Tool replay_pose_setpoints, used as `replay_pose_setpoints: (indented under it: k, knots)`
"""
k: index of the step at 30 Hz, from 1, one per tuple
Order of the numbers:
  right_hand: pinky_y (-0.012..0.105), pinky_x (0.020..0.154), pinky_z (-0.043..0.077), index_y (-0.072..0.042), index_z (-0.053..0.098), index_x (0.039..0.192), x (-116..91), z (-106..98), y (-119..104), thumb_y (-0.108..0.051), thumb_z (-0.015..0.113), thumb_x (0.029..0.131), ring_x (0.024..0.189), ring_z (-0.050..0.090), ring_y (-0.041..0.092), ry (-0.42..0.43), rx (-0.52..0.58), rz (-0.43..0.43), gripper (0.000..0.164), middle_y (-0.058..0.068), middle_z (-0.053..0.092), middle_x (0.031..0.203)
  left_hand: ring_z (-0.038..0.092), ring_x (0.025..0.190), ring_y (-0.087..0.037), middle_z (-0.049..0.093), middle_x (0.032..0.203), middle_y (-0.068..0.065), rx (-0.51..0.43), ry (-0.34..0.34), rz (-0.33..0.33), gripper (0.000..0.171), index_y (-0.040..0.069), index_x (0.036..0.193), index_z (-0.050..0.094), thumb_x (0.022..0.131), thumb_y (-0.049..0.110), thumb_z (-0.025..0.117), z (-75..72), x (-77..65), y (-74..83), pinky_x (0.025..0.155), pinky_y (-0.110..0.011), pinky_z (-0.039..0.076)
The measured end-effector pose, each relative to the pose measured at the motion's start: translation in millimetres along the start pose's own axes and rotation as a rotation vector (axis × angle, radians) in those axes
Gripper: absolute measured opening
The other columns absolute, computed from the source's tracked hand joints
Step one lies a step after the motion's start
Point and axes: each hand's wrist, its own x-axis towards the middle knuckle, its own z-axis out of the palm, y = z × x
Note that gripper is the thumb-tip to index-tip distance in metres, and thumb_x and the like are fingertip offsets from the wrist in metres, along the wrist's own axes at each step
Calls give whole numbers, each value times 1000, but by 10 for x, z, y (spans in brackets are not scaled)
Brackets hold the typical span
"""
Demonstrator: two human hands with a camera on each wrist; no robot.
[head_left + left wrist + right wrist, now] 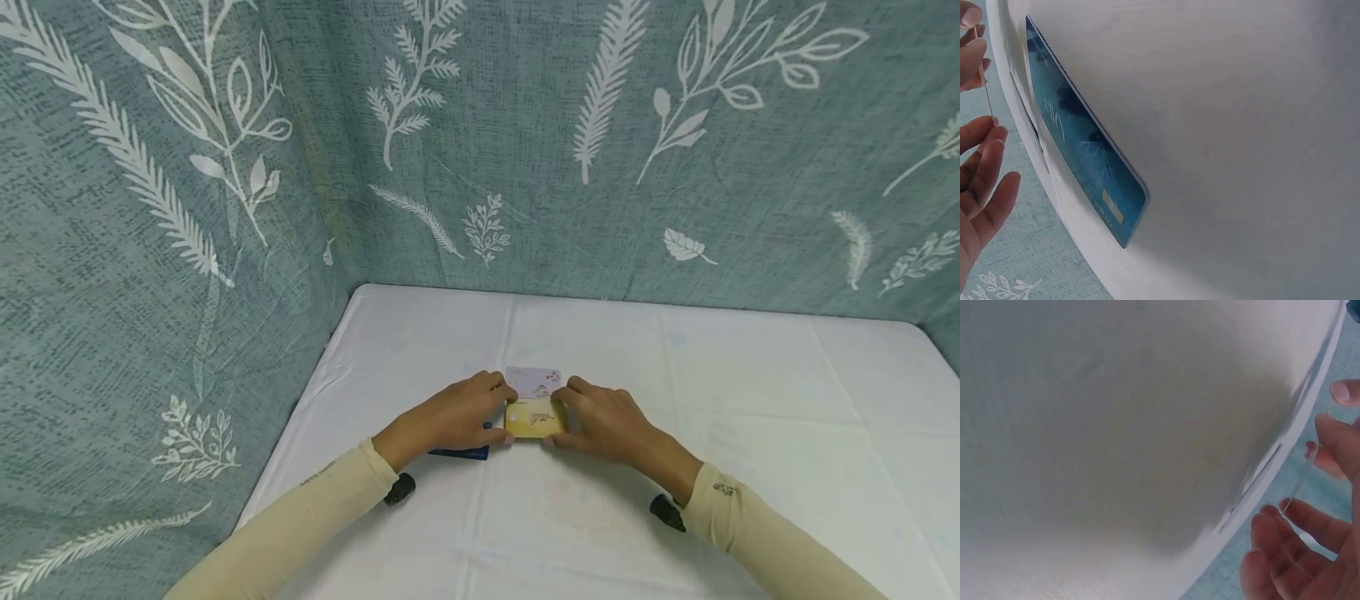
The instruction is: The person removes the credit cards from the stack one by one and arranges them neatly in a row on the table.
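Observation:
A yellow card (534, 419) is held between both hands in the head view. My left hand (467, 414) pinches its left side, fingers at the far edge and thumb at the near edge. On the opposite side, my right hand (609, 421) pinches it the same way. Both wrist views show the card nearly edge-on, raised off the table. Just beyond it lies a pale lilac card (531, 381) with small red and brown print. A blue card (1079, 137) rests on the table below my left hand, partly covered by that hand in the head view.
The table (750, 433) has a white cloth with fold creases. Grey-green fabric with white leaf prints (525, 125) hangs behind it and along the left side. A small black device sits at each wrist, beside the cream sleeves (315, 517).

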Motion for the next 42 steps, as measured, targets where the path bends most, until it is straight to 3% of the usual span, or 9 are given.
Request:
replay_pose_setpoints:
  k: [20,30,42]
  knots:
    - [21,49,38,-8,70,115,-18,59,3,-53,82,77,65,51,5,-8,2,-8,60,3,66,101,57,109,-17,62,122,-7,9,6,-4,56,7,131,63,90,43,74,26,-31,35,91,-34,52]
    - [19,47,33,-9,70,114,-35,110,-26,-54,83,76,62,45,4,-7,6,-4,61,0,64,95,54,97,-15,62,116,-6,-3,22,18,55,7,128,63,89,43,76,54,-59,25,83,-31,50]
    - [20,48,33,-9,70,113,-51,103,-52,-53,83,76,62,43,5,13,3,-28,59,0,63,92,55,103,-14,63,120,-5,11,-2,0,56,8,131,63,90,44,74,73,-83,44,88,-32,51]
